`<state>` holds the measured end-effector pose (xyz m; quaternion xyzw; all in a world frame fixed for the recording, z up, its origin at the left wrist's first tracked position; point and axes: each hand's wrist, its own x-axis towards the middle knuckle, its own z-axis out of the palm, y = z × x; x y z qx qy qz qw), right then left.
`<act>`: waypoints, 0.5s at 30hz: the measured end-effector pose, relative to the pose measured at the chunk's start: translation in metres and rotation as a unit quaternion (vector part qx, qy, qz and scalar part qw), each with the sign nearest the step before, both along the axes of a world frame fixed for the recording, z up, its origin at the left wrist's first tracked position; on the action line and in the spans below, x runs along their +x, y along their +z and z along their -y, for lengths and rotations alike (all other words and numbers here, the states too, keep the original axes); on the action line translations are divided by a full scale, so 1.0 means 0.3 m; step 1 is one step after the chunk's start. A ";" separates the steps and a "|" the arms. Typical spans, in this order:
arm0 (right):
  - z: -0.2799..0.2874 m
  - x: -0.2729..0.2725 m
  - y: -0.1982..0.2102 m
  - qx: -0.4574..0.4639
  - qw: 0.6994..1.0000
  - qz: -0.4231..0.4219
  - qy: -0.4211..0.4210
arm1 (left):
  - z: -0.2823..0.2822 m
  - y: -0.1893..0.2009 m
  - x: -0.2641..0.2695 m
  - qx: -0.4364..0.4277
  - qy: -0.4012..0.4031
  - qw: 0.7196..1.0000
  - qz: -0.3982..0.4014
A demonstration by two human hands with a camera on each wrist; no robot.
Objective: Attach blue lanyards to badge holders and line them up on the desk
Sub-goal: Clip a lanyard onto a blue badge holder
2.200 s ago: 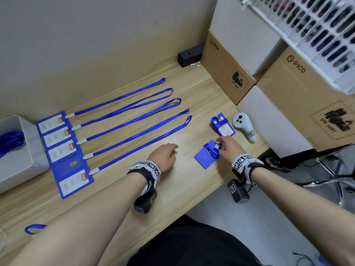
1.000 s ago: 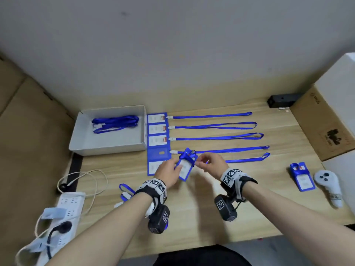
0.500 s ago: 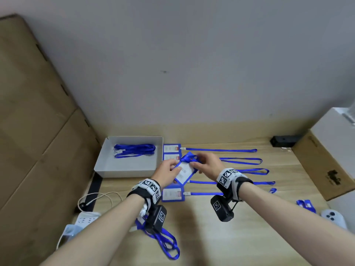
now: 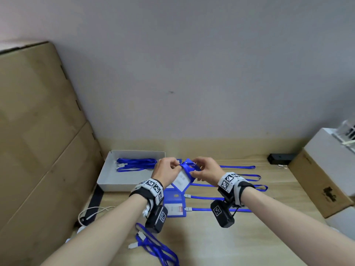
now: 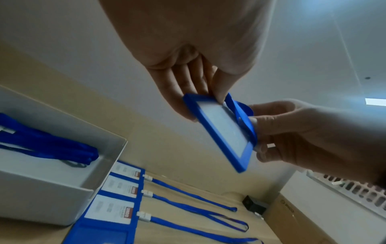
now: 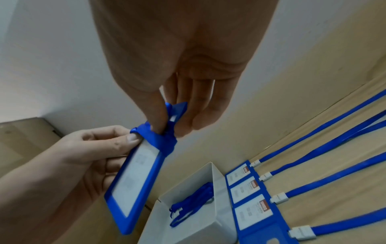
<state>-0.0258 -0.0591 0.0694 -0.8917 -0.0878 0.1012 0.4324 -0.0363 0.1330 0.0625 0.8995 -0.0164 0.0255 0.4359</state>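
Observation:
A blue badge holder (image 4: 181, 180) with a white card hangs in the air above the desk, between both hands. My left hand (image 4: 175, 167) pinches its top corner, thumb on the frame of the badge holder (image 6: 133, 181). My right hand (image 4: 194, 169) pinches the blue lanyard (image 6: 165, 132) bunched round the holder's top end (image 5: 221, 132). Below lies a row of badge holders (image 4: 173, 208), each clipped to a straight blue lanyard (image 4: 221, 198) running right. A loose lanyard (image 4: 153, 244) lies near the front edge.
A white box (image 4: 123, 182) at the back left holds more lanyards (image 4: 136, 164). Cardboard panels (image 4: 38, 131) stand on the left, a cardboard box (image 4: 322, 185) on the right. A small black box (image 4: 280, 158) sits by the wall, a white cable (image 4: 92, 212) at the left.
My right hand picked the holder up at the right of the desk and carried it left. My left hand joined, and both now hold it higher, over the row.

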 end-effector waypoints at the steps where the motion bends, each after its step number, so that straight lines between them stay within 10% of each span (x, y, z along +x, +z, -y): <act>1: -0.001 0.007 0.011 0.010 1.000 0.002 -0.008 | 0.001 0.013 0.006 0.001 0.000 1.000 0.007; 15: 0.034 0.034 0.071 0.078 0.995 -0.036 -0.057 | -0.002 0.053 0.005 -0.045 -0.068 0.997 0.014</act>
